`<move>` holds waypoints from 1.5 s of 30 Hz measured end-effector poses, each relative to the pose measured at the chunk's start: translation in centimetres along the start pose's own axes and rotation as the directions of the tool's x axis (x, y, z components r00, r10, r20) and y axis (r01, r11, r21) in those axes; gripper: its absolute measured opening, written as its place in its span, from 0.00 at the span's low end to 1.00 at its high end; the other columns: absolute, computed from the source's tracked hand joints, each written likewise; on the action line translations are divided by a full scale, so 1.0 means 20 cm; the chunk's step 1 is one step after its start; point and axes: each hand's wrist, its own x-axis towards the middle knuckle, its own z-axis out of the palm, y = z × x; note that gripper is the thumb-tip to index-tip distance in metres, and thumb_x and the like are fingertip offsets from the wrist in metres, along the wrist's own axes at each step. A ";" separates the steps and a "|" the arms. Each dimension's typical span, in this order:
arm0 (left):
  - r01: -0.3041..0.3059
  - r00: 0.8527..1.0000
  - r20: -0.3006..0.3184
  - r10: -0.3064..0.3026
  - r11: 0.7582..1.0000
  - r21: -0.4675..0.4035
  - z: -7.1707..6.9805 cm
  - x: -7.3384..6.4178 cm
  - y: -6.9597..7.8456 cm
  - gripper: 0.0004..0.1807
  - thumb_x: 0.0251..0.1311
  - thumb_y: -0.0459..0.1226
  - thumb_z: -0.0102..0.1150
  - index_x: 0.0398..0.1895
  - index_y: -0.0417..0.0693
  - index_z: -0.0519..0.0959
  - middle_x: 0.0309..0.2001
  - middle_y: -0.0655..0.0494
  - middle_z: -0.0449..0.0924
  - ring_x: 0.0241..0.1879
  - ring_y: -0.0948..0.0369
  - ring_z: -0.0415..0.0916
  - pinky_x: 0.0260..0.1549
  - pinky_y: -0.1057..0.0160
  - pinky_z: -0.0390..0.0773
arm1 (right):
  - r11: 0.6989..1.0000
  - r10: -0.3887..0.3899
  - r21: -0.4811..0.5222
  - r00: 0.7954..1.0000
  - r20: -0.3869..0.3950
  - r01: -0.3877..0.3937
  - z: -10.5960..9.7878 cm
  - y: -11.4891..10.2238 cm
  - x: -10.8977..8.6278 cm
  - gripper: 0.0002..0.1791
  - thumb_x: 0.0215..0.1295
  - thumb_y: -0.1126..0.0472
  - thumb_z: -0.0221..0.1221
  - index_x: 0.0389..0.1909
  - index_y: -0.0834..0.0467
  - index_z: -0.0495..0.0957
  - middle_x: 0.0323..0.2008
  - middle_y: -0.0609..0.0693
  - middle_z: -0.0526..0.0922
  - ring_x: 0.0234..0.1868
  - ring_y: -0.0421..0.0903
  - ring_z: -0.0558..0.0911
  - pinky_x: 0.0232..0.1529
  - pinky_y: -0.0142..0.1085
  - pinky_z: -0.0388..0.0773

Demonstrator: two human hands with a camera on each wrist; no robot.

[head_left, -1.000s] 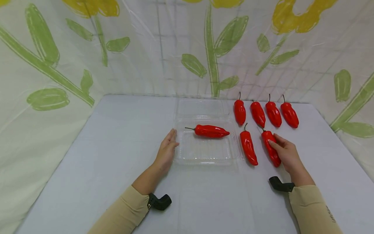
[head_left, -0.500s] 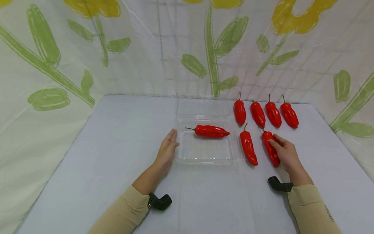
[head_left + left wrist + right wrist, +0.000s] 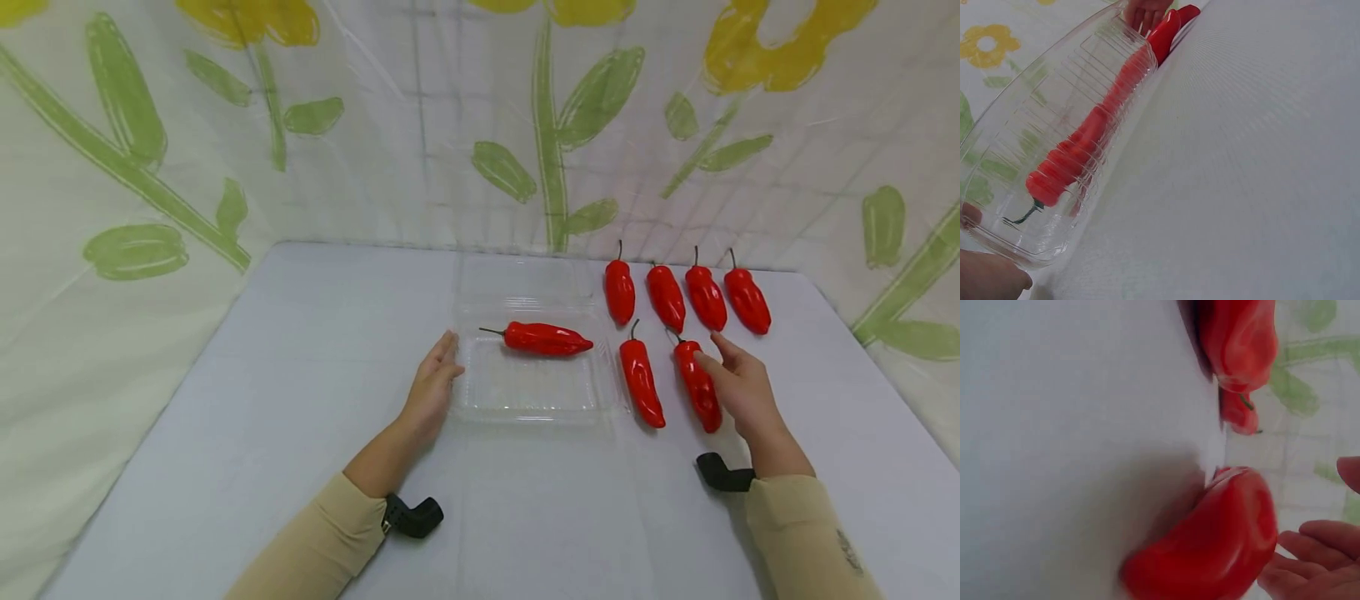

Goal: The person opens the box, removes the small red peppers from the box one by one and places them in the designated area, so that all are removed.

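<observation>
In the head view a clear plastic clamshell box (image 3: pixel 536 400) lies open at the table's middle. One red chili pepper (image 3: pixel 547 339) lies sideways in its tray, stem to the left. My left hand (image 3: pixel 427 387) rests along the box's left side, fingers fairly straight; the left wrist view shows the pepper through the ribbed plastic. My right hand (image 3: pixel 742 387) is beside the right pepper (image 3: pixel 697 385) of the front pair, thumb over it. In the right wrist view, the hand's fingers (image 3: pixel 1329 547) are extended and the thumb stands apart, not closed round the nearby pepper (image 3: pixel 1216 544).
The other front pepper (image 3: pixel 641 383) lies close to the box's right side. Several red peppers (image 3: pixel 705 297) stand in a row at the back right. The white table (image 3: pixel 337 317) ends at a flower-patterned curtain (image 3: pixel 420 125).
My right hand's fingers have spread away from the pepper, which stays in place on the table. The left hand keeps its place at the box. The head view has shifted slightly.
</observation>
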 end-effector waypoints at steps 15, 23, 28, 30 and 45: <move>0.005 1.000 0.000 -0.005 1.000 0.006 0.01 -0.02 0.00 0.36 0.61 0.26 0.34 0.74 0.44 0.41 0.75 0.52 0.39 0.74 0.59 0.35 0.72 0.57 0.39 | 0.891 -0.322 -0.261 0.922 0.216 0.372 0.06 -0.44 0.04 0.47 0.55 0.40 0.60 0.72 0.52 0.53 0.70 0.61 0.56 0.69 0.64 0.58 0.53 0.55 0.73; 0.003 1.000 0.006 -0.003 1.000 -0.006 0.00 -0.01 0.01 0.36 0.62 0.26 0.34 0.74 0.44 0.41 0.75 0.53 0.39 0.74 0.59 0.34 0.73 0.58 0.39 | 0.837 -0.344 -0.293 0.862 0.372 0.461 0.14 -0.59 0.07 0.38 0.55 0.45 0.63 0.66 0.53 0.65 0.62 0.58 0.71 0.63 0.60 0.69 0.51 0.49 0.78; -0.006 1.000 0.010 0.006 1.000 -0.009 0.00 -0.01 0.01 0.36 0.61 0.26 0.34 0.74 0.43 0.41 0.75 0.52 0.39 0.74 0.58 0.34 0.72 0.57 0.38 | 0.823 -0.329 -0.278 0.815 0.477 0.495 0.21 -0.64 0.08 0.34 0.55 0.49 0.64 0.63 0.55 0.69 0.60 0.59 0.74 0.62 0.59 0.71 0.53 0.48 0.77; -0.012 1.000 0.016 0.012 1.000 -0.009 0.01 -0.01 0.00 0.36 0.61 0.26 0.34 0.73 0.42 0.40 0.75 0.51 0.38 0.74 0.57 0.33 0.72 0.56 0.38 | 0.818 -0.321 -0.281 0.803 0.502 0.502 0.24 -0.65 0.09 0.34 0.54 0.50 0.64 0.62 0.56 0.70 0.59 0.58 0.75 0.61 0.58 0.72 0.53 0.48 0.77; -0.017 1.000 0.009 0.017 1.000 -0.006 0.00 -0.01 0.00 0.36 0.60 0.26 0.34 0.73 0.42 0.41 0.75 0.50 0.38 0.74 0.57 0.34 0.72 0.56 0.38 | 0.737 -0.218 -0.394 0.744 0.632 0.550 0.38 -0.77 0.12 0.31 0.55 0.59 0.64 0.61 0.62 0.70 0.56 0.60 0.77 0.57 0.57 0.75 0.50 0.43 0.80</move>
